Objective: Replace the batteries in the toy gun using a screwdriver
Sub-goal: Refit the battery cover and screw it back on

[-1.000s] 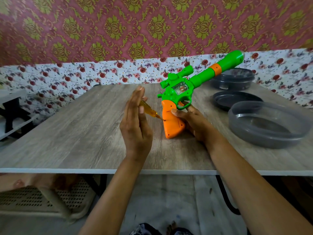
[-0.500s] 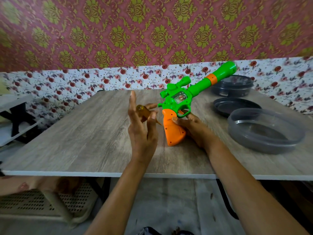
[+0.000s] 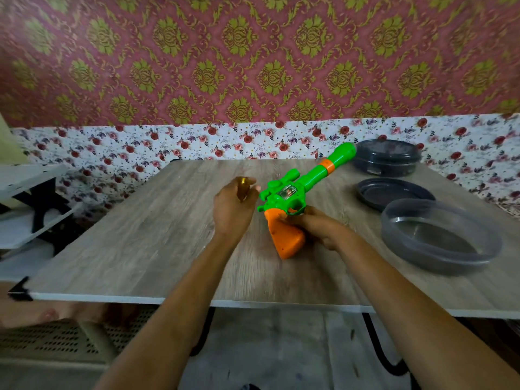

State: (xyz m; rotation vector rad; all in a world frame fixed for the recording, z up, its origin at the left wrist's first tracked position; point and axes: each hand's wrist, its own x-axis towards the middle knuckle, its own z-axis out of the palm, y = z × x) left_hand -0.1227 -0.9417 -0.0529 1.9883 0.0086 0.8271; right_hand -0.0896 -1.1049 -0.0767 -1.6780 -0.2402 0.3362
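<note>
Head view: the right hand clasps the glossy green-and-orange plastic toy gun, whose rounded butt rests mid-desk on grey woodgrain. Just beside it, the left hand curls round a translucent amber screwdriver.

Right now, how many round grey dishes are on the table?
3, right of the toy gun: a lidded tub farthest, a flat lid before it, an open tub nearest.
</note>
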